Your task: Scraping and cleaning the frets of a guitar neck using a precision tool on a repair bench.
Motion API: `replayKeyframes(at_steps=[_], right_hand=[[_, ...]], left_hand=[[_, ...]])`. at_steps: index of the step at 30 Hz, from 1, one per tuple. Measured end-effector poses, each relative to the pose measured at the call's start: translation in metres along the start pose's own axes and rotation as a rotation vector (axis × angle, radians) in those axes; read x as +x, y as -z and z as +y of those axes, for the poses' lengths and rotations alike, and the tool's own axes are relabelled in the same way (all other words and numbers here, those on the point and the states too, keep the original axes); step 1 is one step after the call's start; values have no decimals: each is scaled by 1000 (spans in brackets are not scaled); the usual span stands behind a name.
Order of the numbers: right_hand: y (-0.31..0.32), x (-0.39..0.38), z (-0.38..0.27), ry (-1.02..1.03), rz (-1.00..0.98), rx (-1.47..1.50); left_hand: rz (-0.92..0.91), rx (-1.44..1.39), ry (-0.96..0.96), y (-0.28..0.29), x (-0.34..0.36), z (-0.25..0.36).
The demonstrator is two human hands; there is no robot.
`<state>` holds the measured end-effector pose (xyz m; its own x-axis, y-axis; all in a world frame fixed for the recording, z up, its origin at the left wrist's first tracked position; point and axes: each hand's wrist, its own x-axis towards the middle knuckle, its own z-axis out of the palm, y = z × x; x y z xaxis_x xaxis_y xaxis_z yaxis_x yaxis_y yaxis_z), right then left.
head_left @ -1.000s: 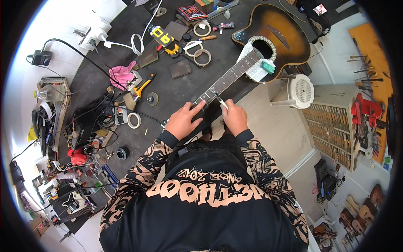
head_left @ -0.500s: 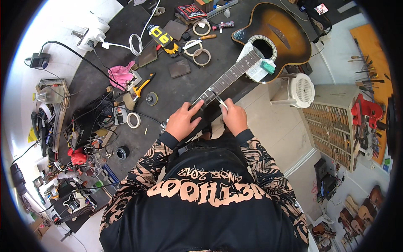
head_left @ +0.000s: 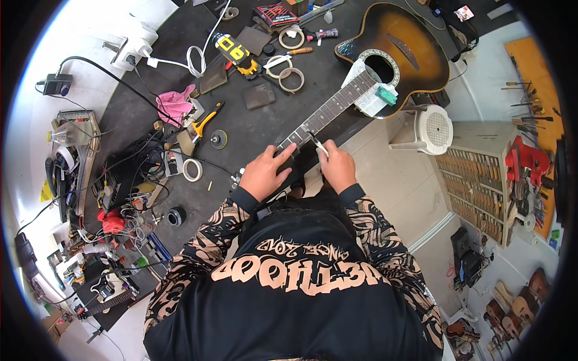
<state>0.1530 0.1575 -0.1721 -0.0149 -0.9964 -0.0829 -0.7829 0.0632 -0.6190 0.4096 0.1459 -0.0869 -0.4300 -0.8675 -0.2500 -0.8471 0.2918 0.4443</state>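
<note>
A sunburst acoustic guitar (head_left: 421,57) lies on the dark workbench (head_left: 241,126), its fretboard (head_left: 328,111) angled down-left toward me. My left hand (head_left: 264,174) rests at the lower part of the neck, index fingertip on the fretboard, fingers apart. My right hand (head_left: 338,165) is closed on a slim white-handled tool (head_left: 322,146) whose dark tip touches the fretboard just right of my left index finger. White paper (head_left: 367,102) with a green block (head_left: 385,94) on it covers the guitar top beside the soundhole.
Tape rings (head_left: 291,79), a yellow-black power tool (head_left: 238,54), a brush (head_left: 198,126), a pink cloth (head_left: 174,105) and tangled cables (head_left: 138,156) lie around the bench. A white stool (head_left: 427,129) stands at right, beside a drawer cabinet (head_left: 463,180) and hanging tools (head_left: 527,102).
My hands keep much the same places, with the tool's tip shifting slightly on the fretboard. The guitar and surroundings sit very slightly differently in the view.
</note>
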Motion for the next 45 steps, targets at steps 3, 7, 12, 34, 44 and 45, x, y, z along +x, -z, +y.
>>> replayKeyframes(at_steps=[3, 7, 12, 34, 44, 45], right_hand=[[-2, 0, 0, -11, -18, 5], [-2, 1, 2, -19, -16, -19], [-3, 2, -2, 0, 24, -27], [-6, 19, -16, -10, 29, -22], [-2, 23, -28, -33, 13, -18], [-1, 23, -29, -36, 9, -22]], left_hand=[[48, -2, -3, -2, 0, -4], [-42, 20, -21, 2, 0, -1], [75, -12, 3, 0, 2, -5], [1, -5, -16, 9, 9, -18], [8, -5, 18, 12, 12, -24], [34, -15, 34, 12, 12, -24]])
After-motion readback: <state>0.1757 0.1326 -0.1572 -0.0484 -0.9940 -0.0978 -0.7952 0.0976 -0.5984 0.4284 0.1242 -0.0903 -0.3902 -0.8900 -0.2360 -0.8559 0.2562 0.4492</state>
